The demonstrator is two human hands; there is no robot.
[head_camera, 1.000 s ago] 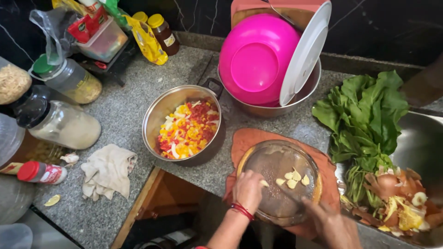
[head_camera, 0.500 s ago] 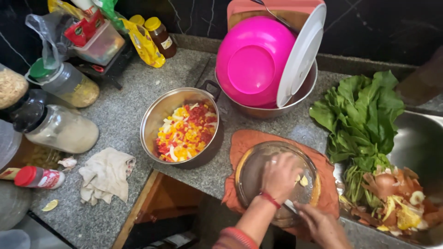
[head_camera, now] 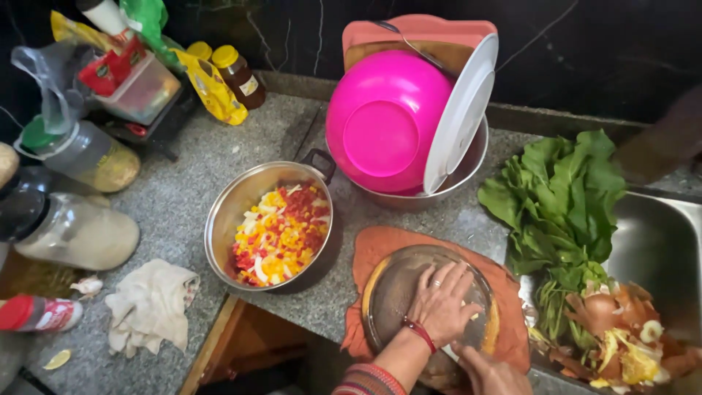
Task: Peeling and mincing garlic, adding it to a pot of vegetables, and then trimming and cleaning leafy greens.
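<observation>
I see my left hand (head_camera: 444, 296) spread flat, fingers open, pressing down inside the round glass plate (head_camera: 398, 289); it grips nothing, only rests on the glass. A few pale chopped bits show under and beside the fingers, too hidden to name. My right hand (head_camera: 488, 371) sits just below the plate at its near rim, mostly cut off by the picture's edge, and I cannot tell whether its grip is open or closed.

The plate lies on an orange cloth (head_camera: 376, 252) on the grey speckled surface (head_camera: 183, 190). Left of the plate, close by, stands a steel pan (head_camera: 223, 219) with a dark handle, filled with diced red, yellow and white vegetables (head_camera: 281, 232). Behind the plate a steel bowl (head_camera: 468, 172) holds an upturned pink bowl (head_camera: 384, 121) and a white plate (head_camera: 462, 113) leaning on edge. Right of the glass plate lies a bunch of leafy greens (head_camera: 563, 197), and beyond them a sink (head_camera: 658, 241) with a heap of peelings and scraps (head_camera: 618, 336) at its near side.

Far left of the plate, past the pan, a crumpled white rag (head_camera: 150, 307) lies on the surface, with plastic jars (head_camera: 77, 230) beside it and an amber bottle (head_camera: 238, 77) with a yellow cap farther back.
</observation>
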